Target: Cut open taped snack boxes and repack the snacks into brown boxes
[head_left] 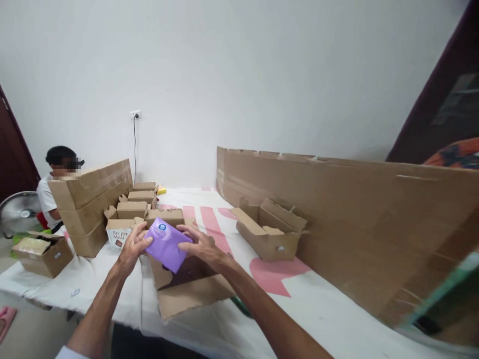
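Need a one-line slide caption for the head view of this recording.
Left hand and right hand hold a purple packet over an open cardboard box on a cloth-covered table.

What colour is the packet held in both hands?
The packet is purple; the head view shows it best.

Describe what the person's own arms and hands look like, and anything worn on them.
Both are bare: the left hand and right hand have no gloves, and no rings, watch or bracelet can be seen. The forearms are uncovered. Only a scrap of pale sleeve shows at the bottom edge, up the left arm.
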